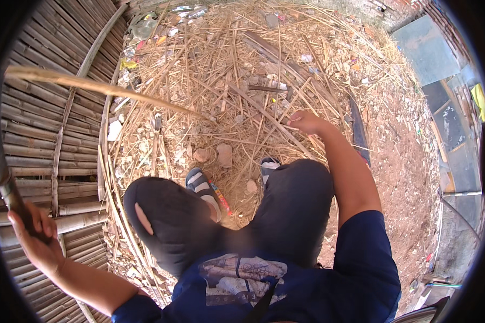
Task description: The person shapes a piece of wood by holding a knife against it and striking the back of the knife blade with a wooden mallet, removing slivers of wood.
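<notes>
Left hand [35,234] clenches a dark curved blade handle [5,185] while right hand [305,123], fingers curled, picks among dry bamboo strips [264,116], likely selecting one.

At 9 o'clock we see the bamboo wall [43,140] in weathered grey-brown, banded with pale tan slats. The long stick [102,87] at 10 o'clock is light straw-yellow, and the tool handle [2,177] in our left hand [35,237] is dark grey. At 12 o'clock the bamboo litter [242,86] lies golden-tan, flecked with bits of coloured scrap. The soil [399,161] at 3 o'clock is reddish-brown. Our trousers [296,199] are black, the shirt [339,280] is navy with a grey print, and the sandals [202,185] are striped grey and white.
</notes>
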{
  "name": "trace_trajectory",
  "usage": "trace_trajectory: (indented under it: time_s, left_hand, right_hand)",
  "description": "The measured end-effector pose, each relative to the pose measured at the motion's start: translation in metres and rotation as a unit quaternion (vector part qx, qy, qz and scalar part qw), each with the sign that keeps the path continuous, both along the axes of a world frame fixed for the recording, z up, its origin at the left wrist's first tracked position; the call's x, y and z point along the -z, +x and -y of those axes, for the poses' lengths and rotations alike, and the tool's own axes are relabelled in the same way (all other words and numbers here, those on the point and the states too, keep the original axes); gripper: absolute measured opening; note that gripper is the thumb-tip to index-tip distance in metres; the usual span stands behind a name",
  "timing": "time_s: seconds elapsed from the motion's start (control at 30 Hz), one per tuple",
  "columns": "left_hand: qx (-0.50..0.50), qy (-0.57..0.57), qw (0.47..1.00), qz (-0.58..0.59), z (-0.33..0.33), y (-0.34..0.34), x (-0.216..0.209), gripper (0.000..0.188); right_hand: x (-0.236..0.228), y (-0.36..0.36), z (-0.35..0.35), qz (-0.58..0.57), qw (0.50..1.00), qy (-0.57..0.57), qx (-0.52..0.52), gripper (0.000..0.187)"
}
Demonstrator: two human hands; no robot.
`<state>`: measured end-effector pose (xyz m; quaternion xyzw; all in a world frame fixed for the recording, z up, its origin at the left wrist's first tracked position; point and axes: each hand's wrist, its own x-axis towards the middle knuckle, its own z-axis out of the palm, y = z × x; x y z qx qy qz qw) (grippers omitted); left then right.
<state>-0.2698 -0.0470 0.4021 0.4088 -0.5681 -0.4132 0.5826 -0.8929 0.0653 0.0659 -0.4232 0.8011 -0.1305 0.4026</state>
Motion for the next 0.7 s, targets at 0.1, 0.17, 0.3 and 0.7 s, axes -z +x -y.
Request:
trace_trajectory:
  time_s: [0.1, 0.17, 0.3, 0.7]
  left_hand:
    - [-0.034, -0.014, 0.999, 0.018, 0.006, 0.008, 0.0, 0.042]
    - [-0.073, -0.012, 0.997, 0.025, 0.004, -0.001, -0.006, 0.041]
    - [-0.141, -0.019, 0.989, 0.03, 0.005, -0.007, -0.01, 0.055]
    - [-0.171, -0.051, 0.982, 0.067, -0.001, -0.035, -0.017, 0.062]
  right_hand:
    - [0.011, 0.0, 0.037, 0.106, 0.991, 0.073, 0.034, 0.064]
    - [0.018, -0.01, 0.068, 0.121, 0.99, 0.068, 0.022, 0.066]
    - [0.035, -0.028, 0.135, 0.111, 0.991, 0.066, 0.023, 0.075]
    - [0.138, -0.002, 0.203, 0.104, 0.982, -0.027, 0.158, 0.054]
